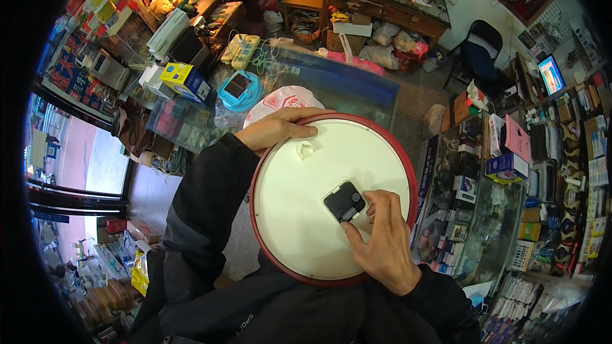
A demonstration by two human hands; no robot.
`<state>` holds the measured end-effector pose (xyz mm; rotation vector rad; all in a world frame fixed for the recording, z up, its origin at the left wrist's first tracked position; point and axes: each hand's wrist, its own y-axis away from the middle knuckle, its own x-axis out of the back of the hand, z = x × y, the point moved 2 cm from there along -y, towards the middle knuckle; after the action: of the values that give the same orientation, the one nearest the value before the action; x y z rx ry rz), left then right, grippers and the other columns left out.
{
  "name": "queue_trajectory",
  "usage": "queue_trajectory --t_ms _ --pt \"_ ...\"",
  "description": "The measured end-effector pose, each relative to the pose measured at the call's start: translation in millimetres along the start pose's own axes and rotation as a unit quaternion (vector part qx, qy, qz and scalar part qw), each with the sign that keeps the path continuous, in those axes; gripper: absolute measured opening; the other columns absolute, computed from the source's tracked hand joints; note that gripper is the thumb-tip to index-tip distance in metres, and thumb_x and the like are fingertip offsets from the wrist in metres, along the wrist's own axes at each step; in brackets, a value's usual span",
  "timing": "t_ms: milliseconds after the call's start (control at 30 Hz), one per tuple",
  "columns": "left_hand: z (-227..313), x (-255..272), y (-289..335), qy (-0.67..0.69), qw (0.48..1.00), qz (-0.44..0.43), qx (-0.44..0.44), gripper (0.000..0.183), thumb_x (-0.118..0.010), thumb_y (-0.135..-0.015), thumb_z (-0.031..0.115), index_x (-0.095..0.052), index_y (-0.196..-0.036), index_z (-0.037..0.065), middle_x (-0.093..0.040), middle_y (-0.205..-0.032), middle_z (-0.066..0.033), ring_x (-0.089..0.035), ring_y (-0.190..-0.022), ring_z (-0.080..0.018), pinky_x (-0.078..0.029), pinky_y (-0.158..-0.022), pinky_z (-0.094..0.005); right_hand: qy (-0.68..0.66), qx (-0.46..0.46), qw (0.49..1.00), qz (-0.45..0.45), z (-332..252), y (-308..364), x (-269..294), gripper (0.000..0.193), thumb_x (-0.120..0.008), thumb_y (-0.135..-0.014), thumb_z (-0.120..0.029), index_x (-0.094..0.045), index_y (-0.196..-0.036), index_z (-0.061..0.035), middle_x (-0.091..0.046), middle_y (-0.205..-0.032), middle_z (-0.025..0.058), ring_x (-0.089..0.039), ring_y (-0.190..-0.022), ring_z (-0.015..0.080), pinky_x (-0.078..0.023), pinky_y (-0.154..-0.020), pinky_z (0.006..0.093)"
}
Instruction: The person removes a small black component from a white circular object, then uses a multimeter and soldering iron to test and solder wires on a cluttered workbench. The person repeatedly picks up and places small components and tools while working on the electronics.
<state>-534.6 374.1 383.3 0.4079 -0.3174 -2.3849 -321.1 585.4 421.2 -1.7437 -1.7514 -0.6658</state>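
A round wall clock (293, 216) lies in my lap, its cream back facing up inside a dark red rim. My left hand (275, 129) is closed on the rim at the upper left, thumb across the back and fingers mostly hidden beneath. Just below that thumb is a small pale raised tab (305, 150). A black square clock movement (344, 200) sits near the centre in a cutout. My right hand (384, 239) grips its lower right corner, with the thumb at the lower edge and bent fingers at the right side.
Beyond the clock stands a glass counter (331, 83) holding a white plastic bag (280, 102), a light-blue round device (240, 91) and a power strip (245, 51). A yellow-and-blue box (185, 81) sits left of these. Another glass case (488, 229) and full shelves line the right.
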Motion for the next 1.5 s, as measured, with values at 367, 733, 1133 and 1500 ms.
queue_trajectory --t_ms 367,733,1133,1500 --pt "3.9 -4.5 2.0 -0.032 0.999 -0.018 -0.012 0.053 -0.062 -0.105 0.009 -0.052 -0.156 0.002 -0.06 -0.151 -0.0124 -0.058 -0.136 -0.0199 -0.046 -0.114 -0.0325 0.073 0.081 0.993 0.047 -3.1 2.6 -8.5 0.057 -0.077 -0.075 -0.004 -0.057 -0.128 0.0062 -0.062 -0.112 0.0203 -0.069 -0.078 0.0293 -0.06 -0.072 0.0378" --pt "-4.9 -6.6 4.2 -0.017 0.999 -0.029 -0.04 0.058 -0.062 -0.102 0.006 -0.049 -0.158 0.003 -0.057 -0.155 -0.014 -0.055 -0.141 -0.0219 -0.045 -0.117 -0.0352 -0.148 0.09 0.984 -0.05 1.7 9.5 12.5 0.034 -0.056 -0.088 0.014 -0.072 -0.116 0.0052 -0.068 -0.131 0.019 -0.077 -0.093 0.0205 -0.064 -0.077 0.0297" --pt "-9.0 -12.4 34.7 0.099 0.976 0.004 -0.194 0.088 -0.081 -0.083 0.015 -0.043 -0.16 0.0 -0.054 -0.157 -0.018 -0.052 -0.145 -0.0293 -0.038 -0.124 -0.0405 -0.322 0.089 0.914 0.231 15.7 63.7 102.9 0.03 -0.069 -0.104 -0.016 -0.059 -0.126 0.0022 -0.07 -0.112 0.0205 -0.064 -0.058 0.0126 -0.053 -0.052 0.0224" --pt "-37.8 4.8 51.1 0.198 0.946 0.075 -0.245 0.105 -0.087 -0.063 0.019 -0.044 -0.156 -0.006 -0.057 -0.15 -0.0252 -0.057 -0.138 -0.0363 -0.039 -0.121 -0.044 -0.393 0.055 0.864 0.31 40.1 66.4 100.9 0.045 -0.069 -0.104 -0.039 -0.053 -0.131 -0.0065 -0.069 -0.1 0.0124 -0.058 -0.05 0.0119 -0.049 -0.043 0.0227"
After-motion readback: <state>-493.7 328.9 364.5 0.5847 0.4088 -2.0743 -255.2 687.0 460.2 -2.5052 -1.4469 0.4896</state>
